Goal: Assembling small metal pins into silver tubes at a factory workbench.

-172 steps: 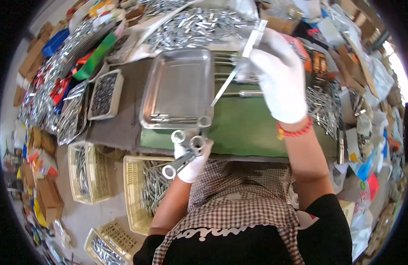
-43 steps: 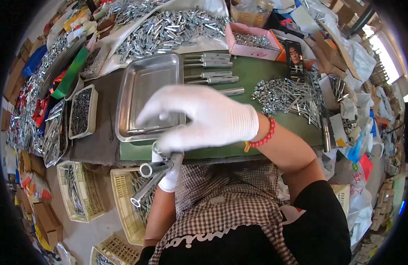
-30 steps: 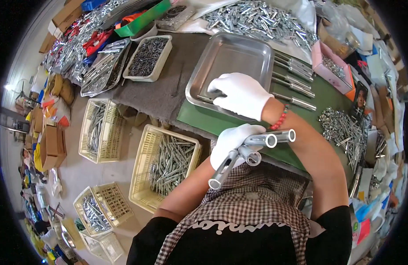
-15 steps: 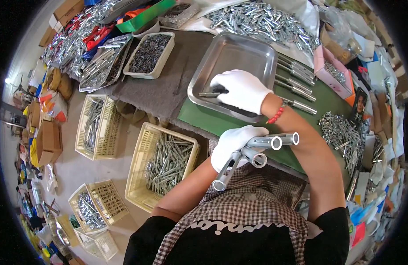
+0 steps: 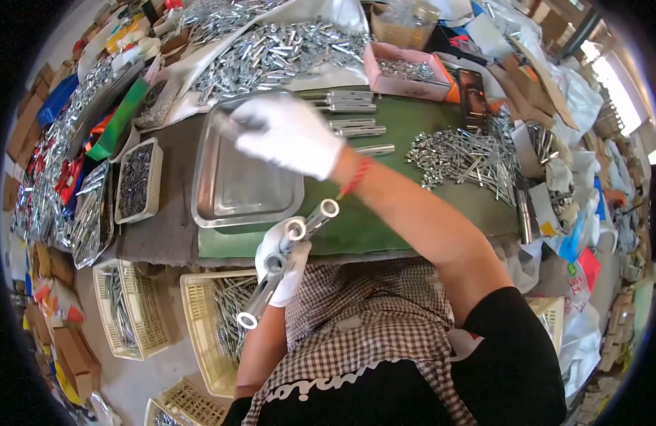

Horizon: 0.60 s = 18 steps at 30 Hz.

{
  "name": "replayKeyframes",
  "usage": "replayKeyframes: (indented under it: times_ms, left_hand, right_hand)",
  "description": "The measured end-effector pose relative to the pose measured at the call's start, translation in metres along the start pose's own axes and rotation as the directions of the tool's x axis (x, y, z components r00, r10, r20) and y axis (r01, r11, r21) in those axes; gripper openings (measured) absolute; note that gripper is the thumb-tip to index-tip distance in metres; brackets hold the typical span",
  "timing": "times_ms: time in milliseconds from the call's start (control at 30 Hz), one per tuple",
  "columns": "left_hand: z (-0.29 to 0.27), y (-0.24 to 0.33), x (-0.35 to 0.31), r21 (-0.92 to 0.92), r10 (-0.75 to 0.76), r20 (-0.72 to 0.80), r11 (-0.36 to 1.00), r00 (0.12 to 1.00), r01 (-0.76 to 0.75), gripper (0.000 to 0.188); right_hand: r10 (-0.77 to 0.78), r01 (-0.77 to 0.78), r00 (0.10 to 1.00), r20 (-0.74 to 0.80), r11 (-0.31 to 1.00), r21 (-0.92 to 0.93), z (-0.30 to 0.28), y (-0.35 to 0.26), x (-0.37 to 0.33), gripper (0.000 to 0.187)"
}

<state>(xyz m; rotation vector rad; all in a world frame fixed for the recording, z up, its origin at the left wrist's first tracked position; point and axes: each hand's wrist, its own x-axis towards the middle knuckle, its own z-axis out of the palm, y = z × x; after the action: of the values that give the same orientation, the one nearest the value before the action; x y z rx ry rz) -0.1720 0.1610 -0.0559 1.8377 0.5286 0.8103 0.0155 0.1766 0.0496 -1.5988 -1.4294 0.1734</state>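
My left hand [image 5: 291,273], in a white glove, is closed around several shiny metal tubes [image 5: 260,302] in front of the table edge. Their hollow ends point various ways, and one tube has a long slot. Over the far part of a steel tray [image 5: 200,202] is my right hand [image 5: 289,136], also gloved and smeared by motion. From its closed fingers a blurred metal tube [image 5: 227,126] seems to stick out; the fingertips look dark. Just right of the tray, more metal tubes [image 5: 358,128] lie in a row on the green mat [image 5: 385,192].
Small metal fittings [image 5: 448,153] are heaped right of the mat, near a phone [image 5: 473,96] and a pink box [image 5: 406,71]. A large pile of metal parts [image 5: 285,53] covers the back. Left stands a bin of dark screws [image 5: 137,181]; cream crates [image 5: 193,312] sit below the table.
My view has turned, so the table sits further left. My right hand has moved from the tray's near side to its far part. The left hand keeps its tubes, now tilted differently.
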Motion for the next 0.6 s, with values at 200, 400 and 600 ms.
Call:
replayKeyframes:
  times_ms: [200, 400, 600]
  left_hand:
    - [-0.002, 0.030, 0.008, 0.137, -0.043, 0.106, 0.990, 0.993, 0.028, 0.035]
    - [0.002, 0.034, 0.008, 0.017, -0.003, 0.000, 1.000, 1.000, 0.003, 0.032]
    - [-0.001, 0.005, 0.002, 0.067, 0.006, 0.008, 0.998, 1.000, -0.006, 0.038]
  right_hand:
    - [0.180, 0.001, 0.957, -0.229, 0.783, 0.621, -0.089, -0.043, -0.036, 0.029]
    - [0.035, 0.089, 0.980, -0.198, 0.806, 0.585, -0.090, -0.091, -0.069, 0.046]
    - [-0.270, 0.271, 0.962, 0.035, 0.962, -0.016, -0.076, -0.095, -0.072, 0.041]
